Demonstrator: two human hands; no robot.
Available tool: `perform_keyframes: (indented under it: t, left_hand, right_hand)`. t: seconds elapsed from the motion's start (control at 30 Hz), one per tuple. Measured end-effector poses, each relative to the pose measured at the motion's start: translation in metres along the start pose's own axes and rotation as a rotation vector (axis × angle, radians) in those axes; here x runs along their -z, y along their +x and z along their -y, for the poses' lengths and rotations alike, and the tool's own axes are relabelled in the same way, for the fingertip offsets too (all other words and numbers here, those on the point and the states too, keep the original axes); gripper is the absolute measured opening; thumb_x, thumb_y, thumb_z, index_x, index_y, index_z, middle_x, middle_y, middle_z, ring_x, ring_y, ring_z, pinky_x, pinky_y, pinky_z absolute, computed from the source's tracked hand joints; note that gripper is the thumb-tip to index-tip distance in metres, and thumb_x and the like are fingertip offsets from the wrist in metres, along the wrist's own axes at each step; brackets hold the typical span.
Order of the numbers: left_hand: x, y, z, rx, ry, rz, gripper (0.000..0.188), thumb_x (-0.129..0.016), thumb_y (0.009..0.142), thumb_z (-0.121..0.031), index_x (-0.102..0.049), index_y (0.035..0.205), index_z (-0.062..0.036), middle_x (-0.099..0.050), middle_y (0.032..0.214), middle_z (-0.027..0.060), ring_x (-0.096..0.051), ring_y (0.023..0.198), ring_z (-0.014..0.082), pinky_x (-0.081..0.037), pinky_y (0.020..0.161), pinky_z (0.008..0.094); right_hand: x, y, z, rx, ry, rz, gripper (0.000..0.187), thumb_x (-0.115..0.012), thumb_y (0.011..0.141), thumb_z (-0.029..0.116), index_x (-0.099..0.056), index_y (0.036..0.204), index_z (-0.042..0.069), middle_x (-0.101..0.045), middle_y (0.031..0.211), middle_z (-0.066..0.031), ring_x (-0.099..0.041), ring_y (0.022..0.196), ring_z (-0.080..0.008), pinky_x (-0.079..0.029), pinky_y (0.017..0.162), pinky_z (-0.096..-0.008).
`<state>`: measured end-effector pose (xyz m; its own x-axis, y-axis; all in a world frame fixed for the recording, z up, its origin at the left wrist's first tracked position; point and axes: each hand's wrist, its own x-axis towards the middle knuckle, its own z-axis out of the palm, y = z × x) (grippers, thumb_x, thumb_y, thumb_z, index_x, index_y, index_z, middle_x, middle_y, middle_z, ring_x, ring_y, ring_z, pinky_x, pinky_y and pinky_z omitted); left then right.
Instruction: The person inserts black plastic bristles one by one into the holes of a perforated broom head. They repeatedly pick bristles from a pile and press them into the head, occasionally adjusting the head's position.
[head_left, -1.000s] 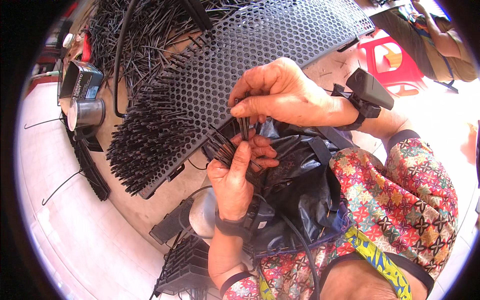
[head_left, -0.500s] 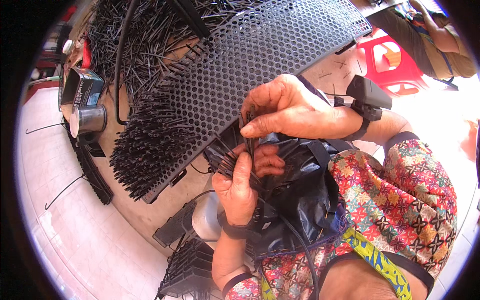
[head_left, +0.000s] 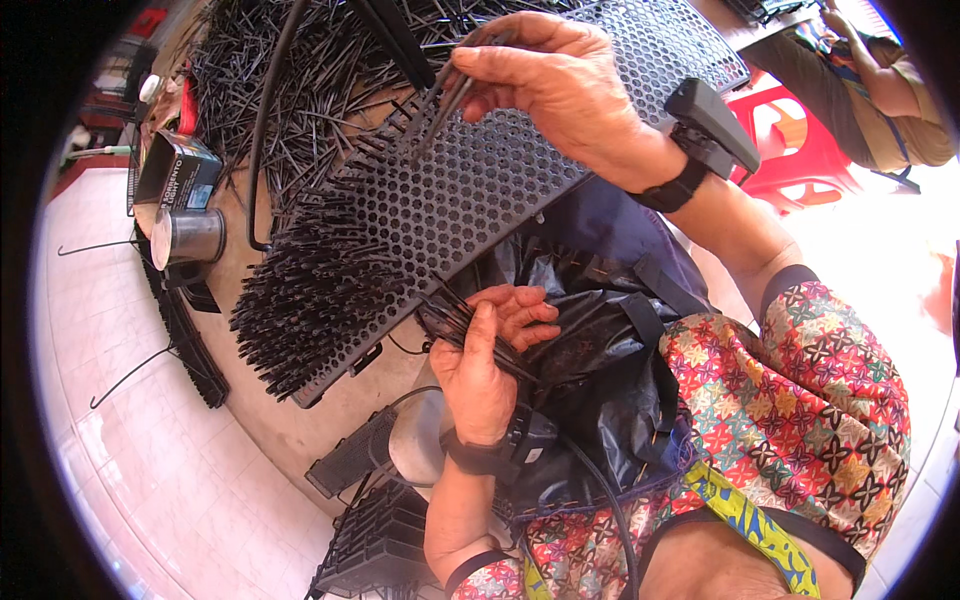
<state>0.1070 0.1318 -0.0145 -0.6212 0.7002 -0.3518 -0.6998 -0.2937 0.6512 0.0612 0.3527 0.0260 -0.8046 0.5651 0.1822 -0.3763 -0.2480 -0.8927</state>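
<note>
A long black panel (head_left: 500, 175) full of round holes slants across the middle. Its left end bristles with upright thin black sticks (head_left: 310, 305) packed closely in the holes. Over the panel's far edge, beside the last row of sticks, my right hand (head_left: 575, 85) pinches a few thin black sticks (head_left: 442, 108) pointing down. Whether their tips are in holes I cannot tell. Below the panel's near edge, my left hand (head_left: 478, 375) grips a small bunch of the same sticks (head_left: 452, 318) under its thumb, with its other fingers partly spread. Black sheeting (head_left: 590, 345) covers my lap.
Beyond the panel lies a heap of loose black sticks (head_left: 310, 110). A curved black rod (head_left: 262, 150) rises beside it. At the left are a metal can (head_left: 192, 238) and a dark box (head_left: 180, 170). A red plastic stool (head_left: 790, 140) and another person (head_left: 875, 100) are at the far right.
My right hand has moved away from the left hand, up and over the panel, carrying a few sticks. The left hand keeps its bunch in nearly the same place.
</note>
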Motion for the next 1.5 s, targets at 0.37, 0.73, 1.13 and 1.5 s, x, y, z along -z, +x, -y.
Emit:
perform_keyframes:
  t: [0.37, 0.73, 1.13, 1.5]
  left_hand:
    - [0.000, 0.000, 0.001, 0.009, -0.012, -0.037, 0.028, -0.050, 0.093, -0.018, -0.052, 0.107, 0.0063, -0.060, 0.097, 0.0239, -0.062, 0.083, 0.0326, -0.055, 0.070, 0.0404]
    - [-0.001, 0.000, 0.000, 0.027, -0.020, -0.052, 0.028, -0.050, 0.093, -0.018, -0.051, 0.106, 0.0069, -0.060, 0.097, 0.0241, -0.062, 0.082, 0.0325, -0.055, 0.069, 0.0395]
    - [0.002, 0.001, 0.001, 0.020, -0.002, -0.029, 0.027, -0.049, 0.094, -0.018, -0.052, 0.107, 0.0056, -0.060, 0.097, 0.0223, -0.063, 0.082, 0.0306, -0.055, 0.069, 0.0389]
    - [0.003, 0.000, 0.000, 0.015, 0.008, 0.015, 0.028, -0.046, 0.095, -0.019, -0.052, 0.109, 0.0043, -0.060, 0.099, 0.0213, -0.063, 0.084, 0.0291, -0.055, 0.070, 0.0380]
  right_hand:
    - [-0.005, 0.006, -0.019, 0.382, -0.540, 0.151, 0.014, -0.067, 0.081, 0.003, -0.066, 0.094, -0.002, -0.067, 0.082, -0.0059, -0.061, 0.070, -0.0077, -0.050, 0.063, -0.0202]
    - [0.000, 0.012, -0.016, 0.379, -0.687, 0.357, 0.014, -0.064, 0.083, 0.005, -0.065, 0.095, 0.000, -0.067, 0.082, -0.0046, -0.062, 0.078, -0.0080, -0.050, 0.070, -0.0194]
    - [-0.022, 0.028, -0.018, 0.625, -1.050, 0.534, 0.014, -0.065, 0.075, 0.014, -0.061, 0.077, 0.001, -0.059, 0.062, -0.0165, -0.061, 0.063, -0.0355, -0.050, 0.056, -0.0398]
    - [-0.037, 0.041, -0.029, 0.726, -1.147, 0.504, 0.013, -0.063, 0.071, 0.012, -0.061, 0.076, 0.001, -0.059, 0.065, -0.0179, -0.062, 0.066, -0.0348, -0.051, 0.059, -0.0408]
